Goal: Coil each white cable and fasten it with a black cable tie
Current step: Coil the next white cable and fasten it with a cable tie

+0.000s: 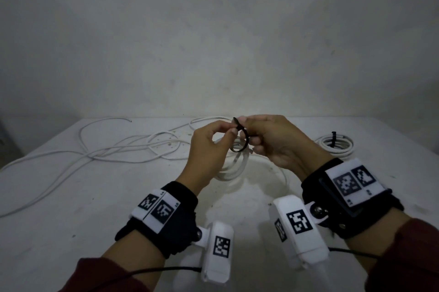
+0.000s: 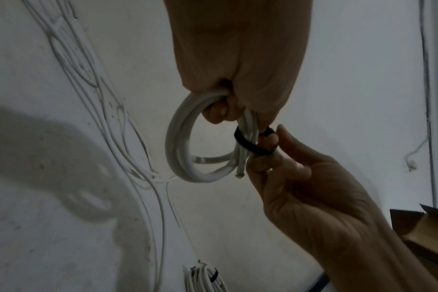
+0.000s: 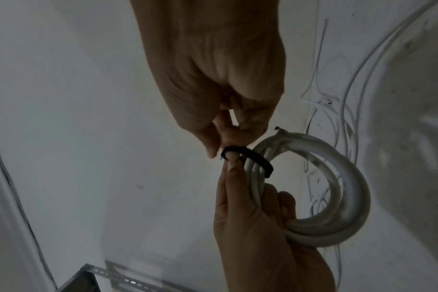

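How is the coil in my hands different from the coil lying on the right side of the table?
The held coil hangs in the air, gripped by the left hand; the table coil lies flat, untouched. The held coil's black tie is still a loose loop, pinched by both hands, the right hand included; the table coil's tie sits snug, its tail sticking up. Both are white cable wound in several turns.

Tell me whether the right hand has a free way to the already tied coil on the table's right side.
Probably not yet: the way over the table to the tied coil looks open, but the right hand is pinching the black cable tie.
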